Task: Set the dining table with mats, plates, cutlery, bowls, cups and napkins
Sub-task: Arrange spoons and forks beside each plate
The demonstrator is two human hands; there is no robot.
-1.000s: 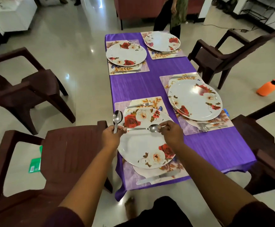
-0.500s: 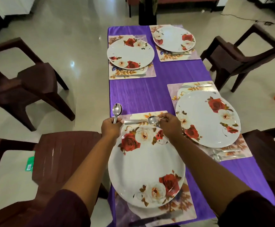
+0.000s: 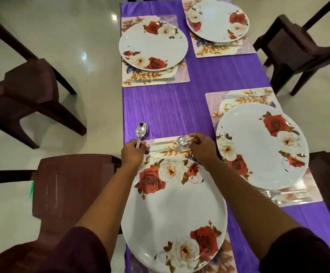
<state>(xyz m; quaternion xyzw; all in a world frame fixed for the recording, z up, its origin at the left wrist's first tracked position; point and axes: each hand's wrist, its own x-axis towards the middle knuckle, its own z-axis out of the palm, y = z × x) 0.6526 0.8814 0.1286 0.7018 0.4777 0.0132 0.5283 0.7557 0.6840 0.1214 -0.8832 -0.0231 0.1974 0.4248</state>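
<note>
A white rose-patterned plate (image 3: 174,211) lies on the near mat (image 3: 166,143) in front of me. My left hand (image 3: 133,152) grips a bunch of spoons (image 3: 141,131) upright by their handles at the mat's far left corner. My right hand (image 3: 202,146) holds one spoon (image 3: 182,139) by its bowl end, lying sideways low over the mat's far strip, right beside a fork (image 3: 182,148) resting there. Whether the spoon touches the mat I cannot tell.
Purple cloth covers the table (image 3: 168,107). Three other mats carry floral plates (image 3: 153,46) (image 3: 217,20) (image 3: 260,146); knives (image 3: 152,80) (image 3: 247,94) and a fork (image 3: 282,193) lie beside them. Dark brown chairs stand at the left (image 3: 28,89) (image 3: 67,186) and right (image 3: 294,48).
My view has moved closer over the table. My right hand has carried the single spoon from above the plate to the mat's far strip beside the fork. My left hand still holds the spoons.
</note>
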